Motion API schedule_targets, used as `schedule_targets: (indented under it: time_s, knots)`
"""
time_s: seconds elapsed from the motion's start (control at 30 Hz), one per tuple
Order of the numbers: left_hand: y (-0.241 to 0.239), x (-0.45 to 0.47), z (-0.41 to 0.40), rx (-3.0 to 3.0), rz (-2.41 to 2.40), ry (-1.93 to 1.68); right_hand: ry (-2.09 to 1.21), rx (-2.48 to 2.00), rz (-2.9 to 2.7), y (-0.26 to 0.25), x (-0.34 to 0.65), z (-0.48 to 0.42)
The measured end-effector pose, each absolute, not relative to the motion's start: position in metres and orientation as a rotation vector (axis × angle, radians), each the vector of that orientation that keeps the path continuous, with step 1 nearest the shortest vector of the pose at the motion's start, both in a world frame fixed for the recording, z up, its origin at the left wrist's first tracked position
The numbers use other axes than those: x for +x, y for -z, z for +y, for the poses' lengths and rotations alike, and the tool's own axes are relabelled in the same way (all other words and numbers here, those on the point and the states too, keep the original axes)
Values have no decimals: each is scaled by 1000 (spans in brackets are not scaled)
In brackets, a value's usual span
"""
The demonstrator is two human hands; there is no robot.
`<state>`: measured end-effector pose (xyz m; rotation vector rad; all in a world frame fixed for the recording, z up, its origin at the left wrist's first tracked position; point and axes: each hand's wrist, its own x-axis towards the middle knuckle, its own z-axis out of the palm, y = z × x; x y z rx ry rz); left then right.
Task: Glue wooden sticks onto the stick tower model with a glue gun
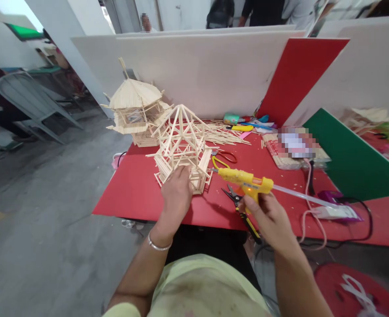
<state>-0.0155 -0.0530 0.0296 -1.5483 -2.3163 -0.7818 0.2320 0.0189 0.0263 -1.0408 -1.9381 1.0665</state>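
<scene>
Yellow plastic glue gun [236, 177] held in your right hand [271, 216], you seem mid-gluing, your left hand [178, 189], its grip unclear, at the pale wooden-stick frame [181, 132] on the red counter [131, 189], and next need steady aim.

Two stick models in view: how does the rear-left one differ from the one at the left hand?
Roof: the rear model has closely laid sticks covering its roof; the front model shows bare rafters.
Position: the rear model stands by the white panel; the front model sits nearer the person, with the left hand at its front.
Shared: both are pale stick builds with peaked roof shapes.
</scene>
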Motion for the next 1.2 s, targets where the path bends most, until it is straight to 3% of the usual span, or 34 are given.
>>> schedule_targets:
  time_s: [0.17, 0.57, 1.2]
  knots:
    - [-36, -12, -52, -1501, -2433, 719, -524, -964, -2164, -22, 199, -2]
    - [-27, -6, -53, -1456, -2391, 878, 59, -888, -2322, -12, 180, -12]
    - [-6, -6, -59, -1456, -2317, 1001, -85, -939, -2301, -12, 177, -19]
